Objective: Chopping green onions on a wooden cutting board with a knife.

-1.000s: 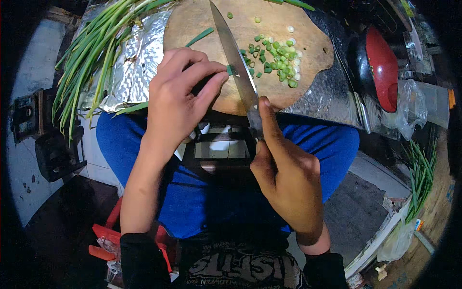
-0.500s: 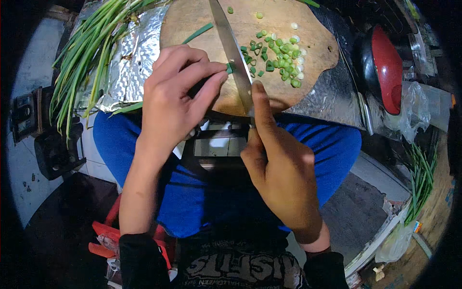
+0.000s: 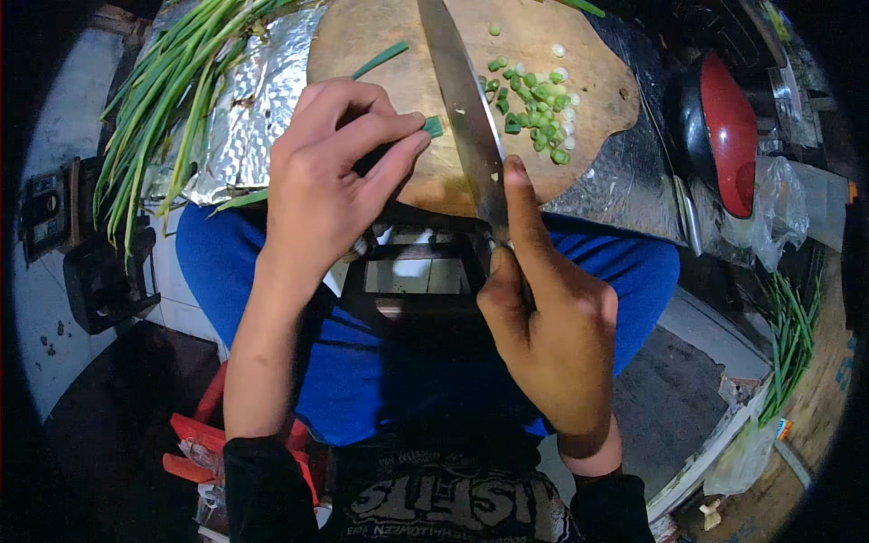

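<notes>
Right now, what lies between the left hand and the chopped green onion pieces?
In the head view: the green stalk the left hand pinches, bare cutting board, then the knife blade.

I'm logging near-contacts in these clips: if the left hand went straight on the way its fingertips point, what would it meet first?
Most likely the knife blade, just right of the scallion piece that the left hand pinches; their relative height is unclear here.

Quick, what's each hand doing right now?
Left hand: closed, pinching a green onion stalk.
Right hand: closed, holding a kitchen knife, forefinger along the blade.
</notes>
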`<state>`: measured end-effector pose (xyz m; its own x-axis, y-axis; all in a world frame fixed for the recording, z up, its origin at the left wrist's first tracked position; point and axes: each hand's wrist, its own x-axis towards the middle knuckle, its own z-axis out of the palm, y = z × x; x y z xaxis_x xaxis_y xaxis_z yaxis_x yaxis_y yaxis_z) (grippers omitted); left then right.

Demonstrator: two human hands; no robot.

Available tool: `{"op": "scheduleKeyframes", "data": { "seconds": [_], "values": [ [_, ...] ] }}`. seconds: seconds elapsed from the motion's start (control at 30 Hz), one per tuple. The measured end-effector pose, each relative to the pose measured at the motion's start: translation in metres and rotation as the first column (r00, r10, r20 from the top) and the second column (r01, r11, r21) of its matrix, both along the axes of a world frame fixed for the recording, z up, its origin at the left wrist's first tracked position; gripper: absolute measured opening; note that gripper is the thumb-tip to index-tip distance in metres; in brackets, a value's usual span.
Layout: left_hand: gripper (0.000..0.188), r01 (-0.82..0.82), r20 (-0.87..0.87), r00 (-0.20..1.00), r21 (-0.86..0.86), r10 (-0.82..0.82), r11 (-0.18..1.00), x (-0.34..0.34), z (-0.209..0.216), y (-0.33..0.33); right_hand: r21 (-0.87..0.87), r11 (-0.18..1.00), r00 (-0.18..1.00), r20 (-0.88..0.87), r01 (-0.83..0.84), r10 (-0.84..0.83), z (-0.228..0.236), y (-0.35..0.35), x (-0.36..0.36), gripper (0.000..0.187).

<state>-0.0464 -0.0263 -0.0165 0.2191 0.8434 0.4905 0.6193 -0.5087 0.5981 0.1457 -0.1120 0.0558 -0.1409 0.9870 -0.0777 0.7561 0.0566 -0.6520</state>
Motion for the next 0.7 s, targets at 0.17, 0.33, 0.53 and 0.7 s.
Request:
{"op": "scheduleKeyframes", "data": {
  "seconds": [0.17, 0.33, 0.53, 0.7],
  "values": [
    [0.019, 0.000, -0.042, 0.999, 0.012, 0.000, 1.000, -0.001, -0.001, -0.001, -0.107, 0.993, 0.999, -0.007, -0.043, 0.043, 0.001, -0.001, -0.003, 0.069],
    [0.017, 0.020, -0.034, 0.999, 0.024, -0.019, 1.000, -0.001, -0.001, 0.000, -0.033, 0.999, 0.999, 0.022, -0.023, 0.023, -0.007, -0.004, -0.005, 0.074],
    [0.017, 0.025, -0.033, 0.999, 0.014, -0.025, 1.000, -0.002, 0.000, 0.000, -0.122, 0.993, 1.000, 0.002, -0.007, 0.007, -0.005, -0.007, -0.010, 0.077],
    [0.017, 0.048, -0.033, 0.998, 0.003, -0.047, 0.999, -0.001, 0.001, 0.002, -0.009, 1.000, 1.000, 0.001, 0.007, -0.007, -0.017, 0.005, -0.019, 0.080]
  ]
}}
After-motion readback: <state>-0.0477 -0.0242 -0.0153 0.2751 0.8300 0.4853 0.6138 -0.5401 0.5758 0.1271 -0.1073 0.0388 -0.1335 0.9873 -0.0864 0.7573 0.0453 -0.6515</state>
